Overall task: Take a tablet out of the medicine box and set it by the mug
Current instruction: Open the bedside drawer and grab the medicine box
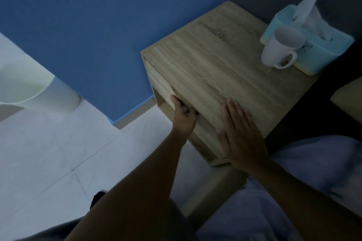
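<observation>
A white mug [280, 47] stands at the far right corner of a wooden bedside cabinet [219, 68]. My left hand [183, 118] is curled around the lower edge of the cabinet's drawer front [158, 82], fingers hooked under it. My right hand [241, 133] lies flat, fingers spread, on the near part of the cabinet top. No medicine box or tablet is in view.
A light blue tissue box [317, 48] with a tissue sticking up sits right behind the mug. A blue wall [98, 25] runs to the left of the cabinet above a pale tiled floor [58, 152]. My legs in light cloth fill the lower right.
</observation>
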Action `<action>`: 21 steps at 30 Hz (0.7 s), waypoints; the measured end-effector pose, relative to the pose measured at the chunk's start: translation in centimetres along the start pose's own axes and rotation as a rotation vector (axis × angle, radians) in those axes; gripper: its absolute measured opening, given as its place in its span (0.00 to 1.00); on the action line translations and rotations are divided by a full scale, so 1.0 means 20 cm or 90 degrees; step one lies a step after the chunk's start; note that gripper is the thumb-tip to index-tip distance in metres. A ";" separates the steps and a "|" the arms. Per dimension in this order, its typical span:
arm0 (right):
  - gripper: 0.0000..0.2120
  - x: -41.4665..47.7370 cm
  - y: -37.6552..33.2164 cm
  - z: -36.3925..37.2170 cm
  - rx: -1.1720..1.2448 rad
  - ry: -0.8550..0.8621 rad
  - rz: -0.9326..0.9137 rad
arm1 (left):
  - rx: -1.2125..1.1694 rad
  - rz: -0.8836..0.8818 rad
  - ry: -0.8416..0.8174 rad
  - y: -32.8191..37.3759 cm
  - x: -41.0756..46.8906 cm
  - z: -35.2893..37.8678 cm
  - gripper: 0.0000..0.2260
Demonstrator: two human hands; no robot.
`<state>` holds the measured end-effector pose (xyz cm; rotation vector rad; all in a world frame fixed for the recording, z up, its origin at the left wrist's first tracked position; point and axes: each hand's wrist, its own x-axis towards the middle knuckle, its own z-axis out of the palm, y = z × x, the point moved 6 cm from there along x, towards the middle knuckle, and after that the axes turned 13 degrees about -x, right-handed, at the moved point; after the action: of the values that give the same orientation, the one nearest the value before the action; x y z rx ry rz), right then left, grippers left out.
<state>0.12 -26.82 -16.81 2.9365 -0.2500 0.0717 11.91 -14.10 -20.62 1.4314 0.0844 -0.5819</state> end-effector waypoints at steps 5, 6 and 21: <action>0.33 0.00 -0.01 0.00 0.009 -0.004 0.010 | 0.000 -0.015 0.008 -0.03 -0.05 -0.11 0.39; 0.33 0.00 -0.01 0.00 0.009 -0.006 0.012 | 0.006 -0.019 0.006 -0.05 -0.06 -0.15 0.38; 0.31 0.00 -0.01 -0.01 -0.001 0.021 0.014 | 0.076 -0.050 0.040 -0.10 -0.35 -0.60 0.42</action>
<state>0.12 -26.66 -16.72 2.9278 -0.2770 0.1236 8.45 -0.45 -21.53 1.5682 0.1596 -0.6149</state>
